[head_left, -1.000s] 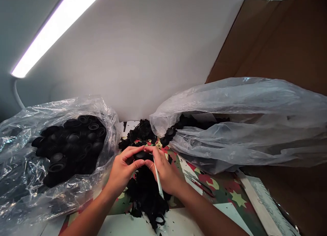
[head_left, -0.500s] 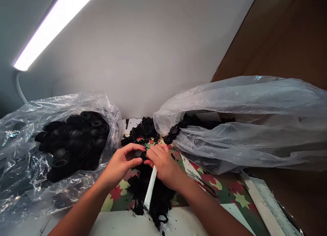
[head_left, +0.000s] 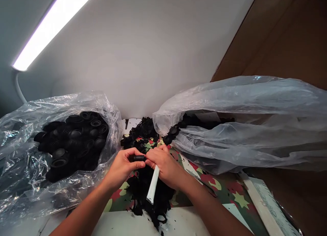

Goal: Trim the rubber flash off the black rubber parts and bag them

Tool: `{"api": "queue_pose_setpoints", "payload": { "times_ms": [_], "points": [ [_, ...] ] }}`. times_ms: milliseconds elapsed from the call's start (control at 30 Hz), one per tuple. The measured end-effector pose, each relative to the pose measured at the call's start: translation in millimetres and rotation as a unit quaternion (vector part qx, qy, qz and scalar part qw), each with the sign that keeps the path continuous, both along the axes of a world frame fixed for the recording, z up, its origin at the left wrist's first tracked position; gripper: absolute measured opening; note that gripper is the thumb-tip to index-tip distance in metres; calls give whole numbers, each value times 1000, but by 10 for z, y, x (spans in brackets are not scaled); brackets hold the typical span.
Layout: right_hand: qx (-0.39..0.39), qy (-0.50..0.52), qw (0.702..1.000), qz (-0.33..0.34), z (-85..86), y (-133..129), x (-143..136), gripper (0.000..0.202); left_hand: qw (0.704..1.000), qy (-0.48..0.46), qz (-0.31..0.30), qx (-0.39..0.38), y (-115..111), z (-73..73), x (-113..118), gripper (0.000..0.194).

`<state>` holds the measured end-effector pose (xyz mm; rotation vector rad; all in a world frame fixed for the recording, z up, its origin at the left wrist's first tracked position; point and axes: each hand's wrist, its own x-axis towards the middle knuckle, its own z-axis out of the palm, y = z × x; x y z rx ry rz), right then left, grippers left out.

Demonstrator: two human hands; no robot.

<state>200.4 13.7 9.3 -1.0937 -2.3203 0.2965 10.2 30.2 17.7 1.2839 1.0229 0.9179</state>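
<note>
My left hand (head_left: 122,167) pinches a small black rubber part (head_left: 139,158) between thumb and fingers. Against the part's right end, my right hand (head_left: 165,163) is closed round a tool with a flat white handle (head_left: 153,186), which sticks out below the fist toward me. The tool's working end is hidden by the fingers. Black rubber scraps (head_left: 143,188) lie heaped under both hands on a camouflage-patterned cover (head_left: 124,191).
On the left, a clear plastic bag (head_left: 22,161) holds many black ribbed rubber parts (head_left: 74,140). Another plastic bag (head_left: 242,140), with black parts at its mouth, lies right, before a cardboard box (head_left: 276,41). More scraps (head_left: 144,128) lie behind the hands. A lamp (head_left: 51,29) shines overhead.
The black part has turned in my left hand and now shows its side lengthwise. The white handle has swung slightly right and up. Both hands stay close together.
</note>
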Motion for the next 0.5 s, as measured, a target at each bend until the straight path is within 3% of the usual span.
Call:
{"api": "queue_pose_setpoints", "payload": {
  "times_ms": [100,267,500],
  "points": [
    [38,4,999,4,-7,7,-15,30,999,-50,20,-7,-18,-39,62,34],
    [161,-30,987,-4,-97,-27,-154,26,974,-173,115,-90,-63,-68,246,46],
    [243,-28,970,-4,-96,-54,-190,32,956,-221,167,-95,-111,-48,318,51]
  ]
}}
